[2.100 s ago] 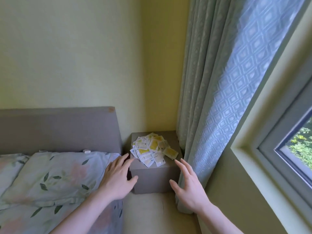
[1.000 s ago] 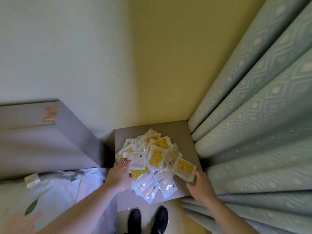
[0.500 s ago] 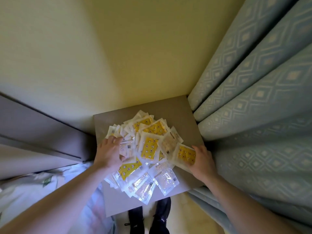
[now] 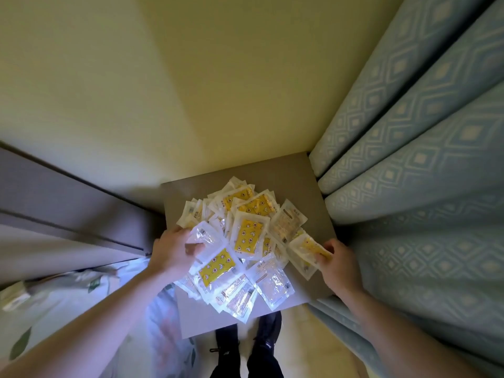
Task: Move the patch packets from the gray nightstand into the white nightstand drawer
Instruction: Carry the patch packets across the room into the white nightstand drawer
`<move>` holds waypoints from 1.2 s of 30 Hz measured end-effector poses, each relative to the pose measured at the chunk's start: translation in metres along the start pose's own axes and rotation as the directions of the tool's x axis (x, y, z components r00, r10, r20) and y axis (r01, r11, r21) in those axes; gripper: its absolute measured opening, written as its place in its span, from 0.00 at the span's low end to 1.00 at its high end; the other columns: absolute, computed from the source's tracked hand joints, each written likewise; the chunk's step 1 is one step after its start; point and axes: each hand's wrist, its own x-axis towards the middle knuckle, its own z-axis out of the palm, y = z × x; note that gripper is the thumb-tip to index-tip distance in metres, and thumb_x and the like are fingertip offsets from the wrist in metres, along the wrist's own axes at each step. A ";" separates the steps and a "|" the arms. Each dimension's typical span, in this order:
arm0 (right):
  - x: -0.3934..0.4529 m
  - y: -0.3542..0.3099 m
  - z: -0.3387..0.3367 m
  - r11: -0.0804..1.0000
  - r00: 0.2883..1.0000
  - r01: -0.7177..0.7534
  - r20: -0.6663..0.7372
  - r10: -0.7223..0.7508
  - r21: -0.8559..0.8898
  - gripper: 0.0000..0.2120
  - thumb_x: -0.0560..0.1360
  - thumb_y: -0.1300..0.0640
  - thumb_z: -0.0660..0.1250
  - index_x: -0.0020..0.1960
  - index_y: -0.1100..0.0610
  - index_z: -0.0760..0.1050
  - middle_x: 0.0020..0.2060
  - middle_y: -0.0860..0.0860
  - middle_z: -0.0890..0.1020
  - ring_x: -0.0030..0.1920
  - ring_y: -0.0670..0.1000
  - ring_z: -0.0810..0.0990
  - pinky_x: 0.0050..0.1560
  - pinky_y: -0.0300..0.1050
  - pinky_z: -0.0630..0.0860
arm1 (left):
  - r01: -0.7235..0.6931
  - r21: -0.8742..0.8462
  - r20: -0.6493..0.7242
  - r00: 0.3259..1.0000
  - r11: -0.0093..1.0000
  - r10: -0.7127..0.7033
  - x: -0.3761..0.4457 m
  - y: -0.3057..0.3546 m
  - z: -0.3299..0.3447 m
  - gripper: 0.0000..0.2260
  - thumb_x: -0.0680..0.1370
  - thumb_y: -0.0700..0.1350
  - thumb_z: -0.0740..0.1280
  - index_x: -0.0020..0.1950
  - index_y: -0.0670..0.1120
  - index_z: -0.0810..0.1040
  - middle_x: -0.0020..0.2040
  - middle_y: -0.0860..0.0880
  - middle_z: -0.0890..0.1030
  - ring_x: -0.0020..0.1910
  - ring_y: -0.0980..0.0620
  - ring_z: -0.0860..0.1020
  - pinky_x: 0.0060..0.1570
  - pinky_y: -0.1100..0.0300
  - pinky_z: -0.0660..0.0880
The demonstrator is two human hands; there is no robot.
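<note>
A heap of patch packets [image 4: 246, 236], clear and white with yellow printed inserts, covers the top of the gray nightstand [image 4: 294, 175] in the room's corner. My left hand [image 4: 171, 249] grips a clear packet [image 4: 206, 238] at the heap's left edge. My right hand [image 4: 336, 261] pinches a yellow-and-white packet [image 4: 306, 249] at the heap's right edge, lifted slightly off the top. The white nightstand is out of view.
A blue patterned curtain [image 4: 414, 165] hangs tight against the nightstand's right side. The gray headboard [image 4: 68, 203] and a floral pillow [image 4: 54, 304] lie to the left. My black shoes [image 4: 245, 347] stand on the pale floor in front.
Both hands reached the heap and closed on packets at its two edges; the right-hand packet is now tilted up. The camera has come closer over the nightstand.
</note>
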 end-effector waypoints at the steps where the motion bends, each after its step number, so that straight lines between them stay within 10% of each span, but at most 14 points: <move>1: -0.003 0.002 -0.002 0.998 1.000 -0.018 0.005 0.018 0.058 0.07 0.75 0.53 0.74 0.48 0.52 0.76 0.42 0.49 0.82 0.44 0.55 0.81 0.40 0.49 0.77 | -0.001 -0.034 0.032 0.999 0.999 0.002 -0.008 0.000 0.002 0.15 0.78 0.54 0.70 0.40 0.51 0.67 0.44 0.50 0.72 0.52 0.43 0.78 0.46 0.52 0.69; 12: 0.004 0.015 0.025 0.984 0.999 -0.023 0.040 0.031 -0.179 0.15 0.70 0.45 0.76 0.46 0.55 0.80 0.55 0.56 0.77 0.52 0.62 0.77 0.50 0.53 0.77 | -0.048 0.059 0.023 0.999 0.997 0.047 -0.049 0.009 0.070 0.22 0.77 0.55 0.72 0.64 0.43 0.75 0.66 0.46 0.69 0.68 0.45 0.68 0.67 0.50 0.72; 19: -0.003 0.008 0.029 0.978 0.979 -0.198 0.029 0.200 -0.062 0.23 0.69 0.42 0.77 0.52 0.54 0.73 0.49 0.55 0.82 0.50 0.62 0.82 0.44 0.52 0.79 | 0.006 0.106 0.030 1.000 0.994 -0.009 -0.046 0.022 0.062 0.20 0.75 0.58 0.73 0.62 0.48 0.79 0.60 0.49 0.75 0.59 0.47 0.74 0.61 0.54 0.73; 29: -0.046 0.002 -0.010 0.967 0.958 -0.256 0.136 0.253 0.005 0.10 0.76 0.53 0.74 0.52 0.59 0.84 0.46 0.56 0.87 0.48 0.58 0.85 0.41 0.43 0.74 | 0.227 -0.287 0.078 0.974 0.931 -0.213 -0.070 0.035 0.026 0.12 0.77 0.45 0.73 0.45 0.51 0.69 0.40 0.54 0.78 0.38 0.55 0.76 0.32 0.62 0.69; 36: -0.129 -0.035 -0.071 0.963 0.963 -0.261 0.079 0.256 0.062 0.13 0.75 0.49 0.73 0.51 0.58 0.83 0.44 0.54 0.86 0.45 0.57 0.84 0.42 0.48 0.80 | 0.217 -0.432 0.089 0.976 0.875 -0.198 -0.137 0.047 -0.052 0.16 0.76 0.49 0.74 0.50 0.52 0.66 0.43 0.51 0.78 0.37 0.53 0.79 0.37 0.55 0.74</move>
